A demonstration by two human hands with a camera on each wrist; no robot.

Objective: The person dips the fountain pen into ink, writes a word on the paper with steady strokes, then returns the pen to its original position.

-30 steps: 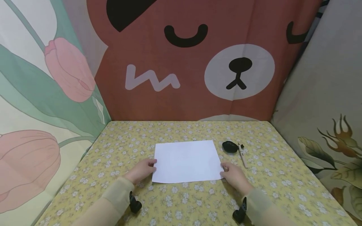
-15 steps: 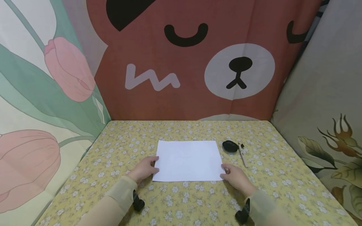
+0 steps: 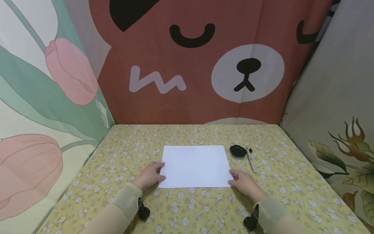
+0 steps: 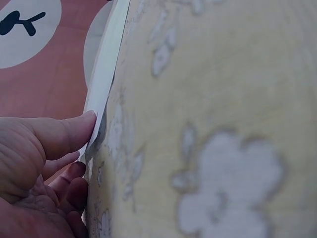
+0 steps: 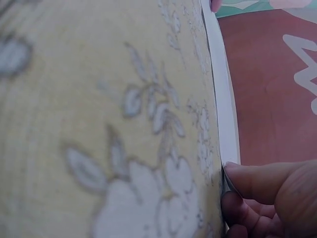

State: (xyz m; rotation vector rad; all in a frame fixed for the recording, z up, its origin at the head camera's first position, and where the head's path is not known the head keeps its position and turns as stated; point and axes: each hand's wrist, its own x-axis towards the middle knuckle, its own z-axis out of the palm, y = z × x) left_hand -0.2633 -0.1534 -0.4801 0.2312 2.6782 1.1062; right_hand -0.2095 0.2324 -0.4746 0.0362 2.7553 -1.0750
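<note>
A blank white sheet of paper [image 3: 195, 166] lies on the table in the head view, its long side across. My left hand [image 3: 149, 175] grips its left edge, thumb on top of the paper. At the right edge, my right hand [image 3: 245, 183] pinches the sheet between thumb and fingers. In the left wrist view the thumb [image 4: 69, 131] presses on the paper, with the other fingers curled below the edge. The right wrist view has the thumb [image 5: 262, 178] on the paper, whose edge bends slightly there; the fingertips are tucked beneath it.
Right of the sheet lie a black oval object [image 3: 238, 150] and a light-coloured pen [image 3: 250, 161] with a dark tip. A yellow floral cloth [image 3: 187, 208] covers the table. Patterned curtains, including a brown bear backdrop [image 3: 193, 107], stand around its back and sides.
The sheet has shifted slightly right and turned straighter, lying flatter now. Both hands moved a little right with it, the left one more. The last half second shows hardly any movement.
</note>
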